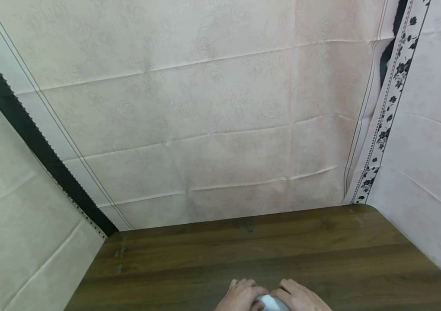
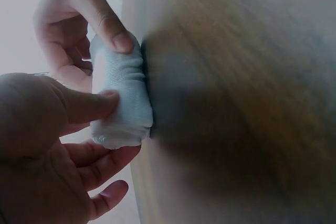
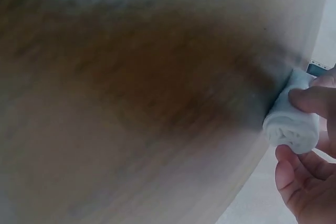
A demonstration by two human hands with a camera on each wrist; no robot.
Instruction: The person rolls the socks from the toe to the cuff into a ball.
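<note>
A tight roll of white cloth (image 1: 273, 303) is between my two hands at the bottom of the head view. My left hand (image 1: 242, 296) grips one end, its thumb laid on the side of the roll (image 2: 123, 85) in the left wrist view. From the other end my right hand (image 1: 301, 297) holds it, thumb on top and fingers underneath. In the right wrist view the spiral end of the roll (image 3: 291, 132) shows between the thumb and fingers of the right hand (image 3: 312, 177). The roll lies right at the wooden surface.
A brown wooden table (image 1: 244, 250) with rounded far corners spreads ahead of the hands. Pale patterned cloth sheets (image 1: 220, 108) hang behind it and on both sides. A dark gap (image 1: 45, 147) separates the sheets at the left.
</note>
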